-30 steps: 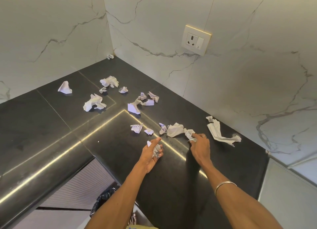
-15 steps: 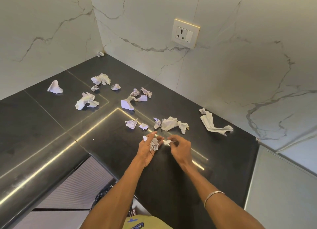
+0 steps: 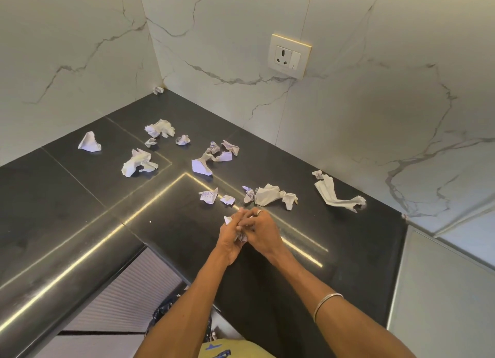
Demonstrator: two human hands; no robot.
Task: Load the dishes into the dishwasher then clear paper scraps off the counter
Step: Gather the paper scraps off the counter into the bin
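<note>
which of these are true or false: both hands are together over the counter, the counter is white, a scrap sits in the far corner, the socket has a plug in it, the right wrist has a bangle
1. Both hands are together over the counter: true. The left hand and right hand meet above the counter, holding crumpled paper scraps between them.
2. The counter is white: false. It is black; the walls are white marble.
3. A scrap sits in the far corner: true. A small corner scrap lies where the walls meet.
4. The socket has a plug in it: false. The wall socket is empty.
5. The right wrist has a bangle: true. A thin bangle circles it.
</note>
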